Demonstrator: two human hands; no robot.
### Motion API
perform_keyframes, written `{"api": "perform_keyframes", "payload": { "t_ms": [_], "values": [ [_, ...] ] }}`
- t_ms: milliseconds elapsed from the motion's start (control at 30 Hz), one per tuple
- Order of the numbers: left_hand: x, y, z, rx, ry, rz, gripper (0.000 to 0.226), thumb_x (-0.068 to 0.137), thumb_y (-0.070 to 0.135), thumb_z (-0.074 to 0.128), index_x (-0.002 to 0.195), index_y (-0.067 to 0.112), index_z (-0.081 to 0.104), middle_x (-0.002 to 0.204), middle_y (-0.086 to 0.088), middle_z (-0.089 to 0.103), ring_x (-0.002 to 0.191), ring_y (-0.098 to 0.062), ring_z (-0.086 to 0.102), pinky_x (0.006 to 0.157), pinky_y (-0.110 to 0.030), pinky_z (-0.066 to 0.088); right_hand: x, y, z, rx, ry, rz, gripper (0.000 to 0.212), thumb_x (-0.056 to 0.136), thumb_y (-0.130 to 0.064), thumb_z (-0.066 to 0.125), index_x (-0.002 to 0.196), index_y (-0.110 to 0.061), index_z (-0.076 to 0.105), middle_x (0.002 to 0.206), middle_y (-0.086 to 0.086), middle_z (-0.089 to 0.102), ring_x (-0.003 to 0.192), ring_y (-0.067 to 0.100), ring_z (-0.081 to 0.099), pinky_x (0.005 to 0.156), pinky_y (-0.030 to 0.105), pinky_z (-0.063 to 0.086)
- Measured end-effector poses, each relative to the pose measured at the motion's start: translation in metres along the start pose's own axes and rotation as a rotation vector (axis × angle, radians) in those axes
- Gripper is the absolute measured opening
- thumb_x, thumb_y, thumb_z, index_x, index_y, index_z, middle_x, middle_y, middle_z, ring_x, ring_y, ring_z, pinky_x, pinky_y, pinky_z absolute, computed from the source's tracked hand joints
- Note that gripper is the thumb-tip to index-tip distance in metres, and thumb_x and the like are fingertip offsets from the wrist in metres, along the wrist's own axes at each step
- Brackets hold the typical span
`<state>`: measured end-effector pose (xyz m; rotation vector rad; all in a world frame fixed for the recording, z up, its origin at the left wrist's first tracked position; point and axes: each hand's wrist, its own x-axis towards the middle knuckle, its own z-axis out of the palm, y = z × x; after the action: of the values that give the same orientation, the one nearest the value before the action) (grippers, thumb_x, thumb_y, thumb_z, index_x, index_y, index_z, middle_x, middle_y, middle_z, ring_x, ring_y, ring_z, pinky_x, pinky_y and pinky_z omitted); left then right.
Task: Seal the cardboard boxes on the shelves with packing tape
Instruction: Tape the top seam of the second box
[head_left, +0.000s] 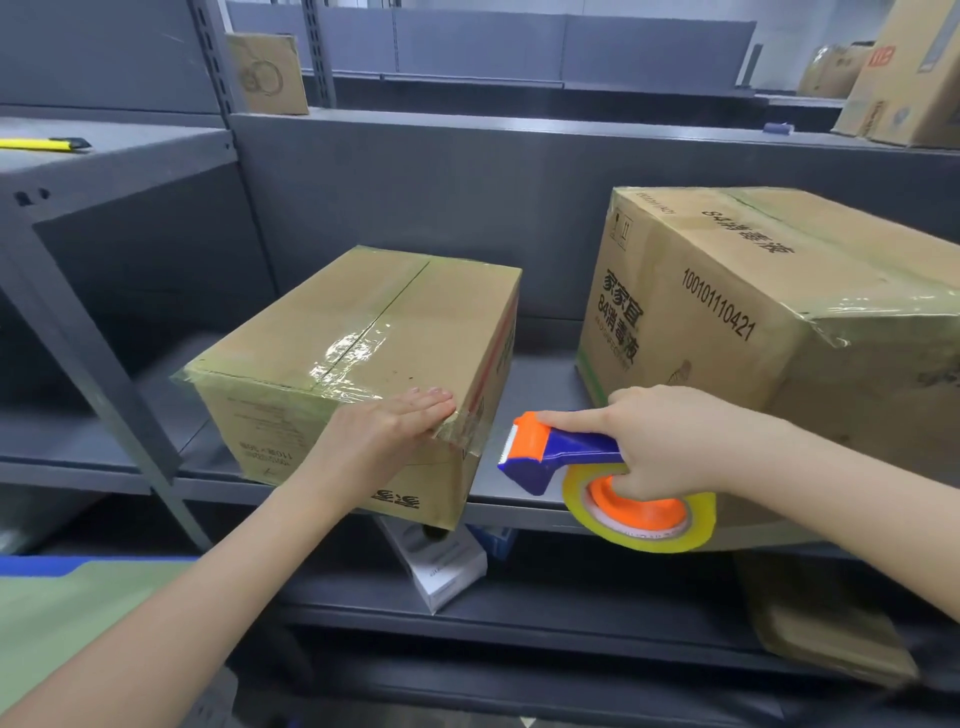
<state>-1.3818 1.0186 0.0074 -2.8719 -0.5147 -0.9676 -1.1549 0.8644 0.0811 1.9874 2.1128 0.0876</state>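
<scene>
Two cardboard boxes on one grey shelf (535, 395), with a gap between them. At left, smaller box (363, 343): flaps closed, centre seam and front top edge under clear packing tape (353, 353), tape wrinkled at the near right corner. At right, larger box (753, 312): taped along its edges, creased in places.

Left grip (384, 431): open and flat, fingers straight, pressing tape onto the near right top corner of the smaller box. Right grip (670, 441): closed round the handle of the tape dispenser (561, 452), index finger laid along its top. Dispenser just beside that corner, cutter end toward the box, tape roll (639, 525) below the hand. Cannot tell whether a strip runs from cutter to box.

Step in hand, as judged: smoothing down a strip end at the corner. Next move, as judged: confirm the corner lies flat, then anchor fresh tape on any open edge and draw straight.

Further out: yellow utility knife (41, 144) on the upper left shelf; small white carton (441, 566) on the shelf below.
</scene>
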Motion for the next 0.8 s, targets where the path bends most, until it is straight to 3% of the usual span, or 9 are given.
{"api": "perform_keyframes", "payload": {
  "t_ms": [300,467,633,800],
  "values": [
    [-0.002,0.007,-0.009,0.000,-0.121,0.006,0.053,0.061,0.012,0.086,0.111,0.005,0.068,0.114,-0.010,0.066,0.101,-0.028,0.065,0.073,-0.044,0.058,0.048,-0.031,0.016,0.018,-0.060,-0.060,0.079,0.084,-0.036,0.055,0.144,-0.048,0.005,0.095,-0.002,0.055,0.075,0.016,0.054,0.057,0.025,0.045],
    [-0.007,0.008,-0.010,-0.039,-0.170,-0.022,0.052,0.073,0.015,0.058,0.125,0.006,0.058,0.129,-0.007,0.057,0.120,-0.022,0.054,0.098,-0.041,0.047,0.050,-0.036,0.007,0.025,-0.097,-0.050,0.078,0.083,-0.031,0.054,0.144,-0.047,0.009,0.090,-0.003,0.055,0.073,0.014,0.052,0.057,0.027,0.045],
    [-0.006,0.014,-0.012,-0.029,-0.165,-0.024,0.060,0.069,0.021,0.039,0.122,0.002,0.060,0.127,-0.011,0.058,0.119,-0.025,0.054,0.103,-0.040,0.041,0.056,-0.049,-0.012,-0.009,-0.161,-0.024,0.073,0.078,-0.024,0.054,0.143,-0.043,0.025,0.069,-0.005,0.043,0.059,0.013,0.044,0.052,0.025,0.038],
    [-0.004,0.017,-0.015,-0.016,-0.160,-0.030,0.062,0.068,0.023,0.034,0.120,0.000,0.061,0.125,-0.012,0.059,0.118,-0.027,0.055,0.102,-0.040,0.038,0.062,-0.058,-0.033,-0.123,-0.211,-0.044,0.059,0.078,-0.023,0.056,0.133,-0.037,0.042,0.075,-0.004,0.047,0.068,0.018,0.049,0.057,0.026,0.040]
  ]
}}
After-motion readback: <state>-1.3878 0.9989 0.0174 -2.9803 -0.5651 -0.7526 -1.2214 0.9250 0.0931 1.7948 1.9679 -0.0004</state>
